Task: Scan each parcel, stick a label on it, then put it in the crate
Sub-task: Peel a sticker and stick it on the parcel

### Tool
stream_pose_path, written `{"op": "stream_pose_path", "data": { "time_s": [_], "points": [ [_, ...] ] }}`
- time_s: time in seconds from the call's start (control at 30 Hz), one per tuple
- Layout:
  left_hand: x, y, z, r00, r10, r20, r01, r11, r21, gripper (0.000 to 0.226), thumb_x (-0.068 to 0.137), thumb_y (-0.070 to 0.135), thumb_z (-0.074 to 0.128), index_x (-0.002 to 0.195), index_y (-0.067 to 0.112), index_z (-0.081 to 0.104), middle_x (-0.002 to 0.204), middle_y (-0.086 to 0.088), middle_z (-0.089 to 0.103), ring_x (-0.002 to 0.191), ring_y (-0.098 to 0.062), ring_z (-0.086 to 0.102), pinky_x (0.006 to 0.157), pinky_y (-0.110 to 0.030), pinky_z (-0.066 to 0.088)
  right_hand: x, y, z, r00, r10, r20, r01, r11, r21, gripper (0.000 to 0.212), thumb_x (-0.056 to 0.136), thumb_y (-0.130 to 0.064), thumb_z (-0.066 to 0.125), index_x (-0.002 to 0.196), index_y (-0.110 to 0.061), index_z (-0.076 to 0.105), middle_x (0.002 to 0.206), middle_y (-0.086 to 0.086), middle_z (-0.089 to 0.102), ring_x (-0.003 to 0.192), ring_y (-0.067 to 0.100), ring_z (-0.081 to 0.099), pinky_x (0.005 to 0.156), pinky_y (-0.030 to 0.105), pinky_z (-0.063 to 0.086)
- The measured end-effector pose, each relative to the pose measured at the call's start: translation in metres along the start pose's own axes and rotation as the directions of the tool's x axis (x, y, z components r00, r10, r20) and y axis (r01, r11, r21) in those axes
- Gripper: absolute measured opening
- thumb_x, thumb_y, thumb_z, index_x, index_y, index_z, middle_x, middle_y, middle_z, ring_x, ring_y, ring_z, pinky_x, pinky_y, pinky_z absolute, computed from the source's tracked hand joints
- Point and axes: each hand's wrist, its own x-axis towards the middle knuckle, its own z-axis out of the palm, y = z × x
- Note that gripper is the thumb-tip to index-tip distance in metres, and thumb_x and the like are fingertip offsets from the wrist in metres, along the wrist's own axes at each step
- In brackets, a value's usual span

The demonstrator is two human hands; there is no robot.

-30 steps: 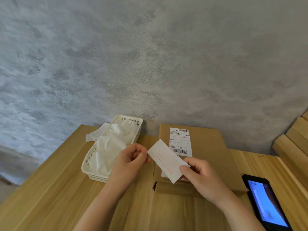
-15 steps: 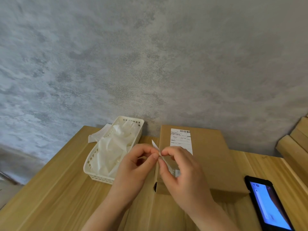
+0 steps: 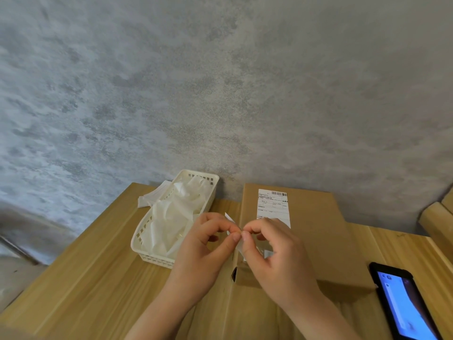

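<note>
A brown cardboard parcel (image 3: 311, 231) lies on the wooden table against the wall, with a white shipping slip (image 3: 272, 204) stuck on its top. Above its near left corner, my left hand (image 3: 203, 251) and my right hand (image 3: 274, 261) meet fingertip to fingertip and pinch a small white label (image 3: 230, 218) between them. Only a corner of the label shows above my fingers, plus a sliver under my right hand. A black phone (image 3: 404, 305) with a lit blue screen lies at the right.
A white plastic basket (image 3: 147, 238) full of crumpled white backing paper stands left of the parcel, with a loose white sheet (image 3: 152, 198) behind it. Pale wooden slats (image 3: 436, 217) lean at the far right. The grey wall rises right behind the table.
One second ago the label was spread flat between my two hands. My hands have since come together and now pinch it edge-on at one spot.
</note>
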Motion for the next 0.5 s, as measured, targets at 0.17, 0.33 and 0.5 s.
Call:
{"op": "stream_pose_path", "data": {
  "time_s": [0.17,0.33,0.5],
  "points": [
    [0.000,-0.003,0.001,1.000,-0.005,0.016,0.005,1.000,0.015,0.009,0.081,0.039,0.066,0.083,0.031,0.071,0.094,0.007,0.064,0.094,-0.016,0.062,0.086,-0.035,0.050,0.001,0.006,-0.001,0.997,0.071,-0.002,-0.071,0.997,0.025,0.017,0.089,-0.032,0.053,0.077,-0.024,0.061,0.073,-0.016,0.059,0.075,0.008,0.059,0.062,0.027,0.049],
    [0.007,-0.015,-0.018,0.973,-0.226,-0.051,0.220,0.971,-0.093,0.024,0.095,0.014,0.058,0.074,0.023,0.064,0.081,0.001,0.065,0.074,-0.016,0.055,0.070,-0.024,0.045,0.003,0.027,-0.014,0.916,0.400,0.013,-0.386,0.874,0.294,0.023,0.096,-0.021,0.056,0.074,-0.018,0.063,0.067,0.003,0.061,0.055,0.007,0.052,0.050,0.016,0.040],
    [0.019,-0.024,-0.044,0.911,-0.261,-0.318,0.250,0.965,-0.076,0.017,0.094,0.008,0.052,0.080,0.014,0.059,0.088,0.004,0.069,0.086,-0.018,0.063,0.082,-0.037,0.050,0.001,0.057,-0.026,0.667,0.742,-0.068,-0.613,0.598,0.516,0.022,0.096,-0.010,0.053,0.076,-0.006,0.063,0.064,0.005,0.062,0.064,0.018,0.053,0.066,0.034,0.045]
  ]
}}
